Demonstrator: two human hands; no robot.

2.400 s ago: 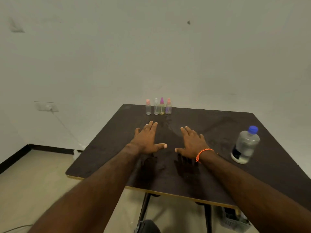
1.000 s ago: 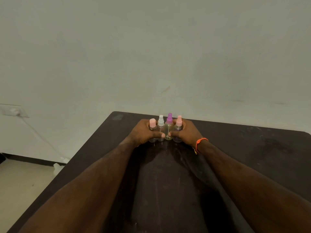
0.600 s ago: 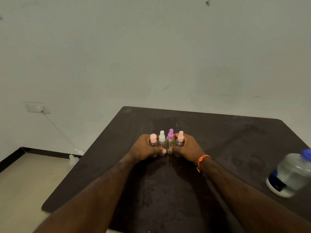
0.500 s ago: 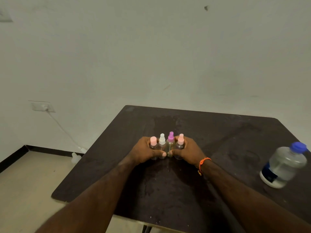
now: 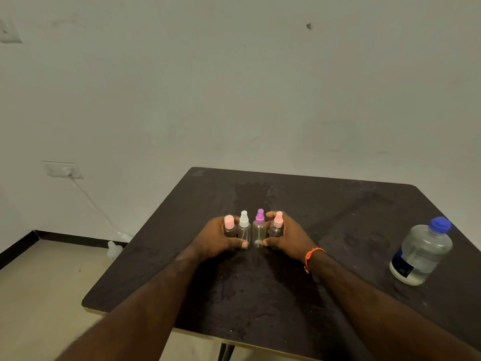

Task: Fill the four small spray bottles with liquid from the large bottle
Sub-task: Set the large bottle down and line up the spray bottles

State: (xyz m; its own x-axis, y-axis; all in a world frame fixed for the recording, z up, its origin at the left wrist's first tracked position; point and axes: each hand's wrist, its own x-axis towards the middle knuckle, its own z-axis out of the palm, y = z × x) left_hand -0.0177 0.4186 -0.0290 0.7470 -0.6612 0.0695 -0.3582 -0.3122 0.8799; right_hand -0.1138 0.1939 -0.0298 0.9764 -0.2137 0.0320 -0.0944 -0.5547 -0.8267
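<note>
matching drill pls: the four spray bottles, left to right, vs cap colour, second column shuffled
Column 1:
1. leftmost spray bottle
2. second spray bottle
3. third spray bottle
4. rightmost spray bottle

Column 2:
A. purple pump cap
B. light pink flat-topped cap
C. white pump cap
D. pink pump cap

Pairs: 1-B, 2-C, 3-A, 4-D

Both hands (image 5: 213, 239) (image 5: 289, 238) drew the 4 spray bottles (image 5: 252, 230) from the table's (image 5: 351, 204) far edge toward centre.
</note>
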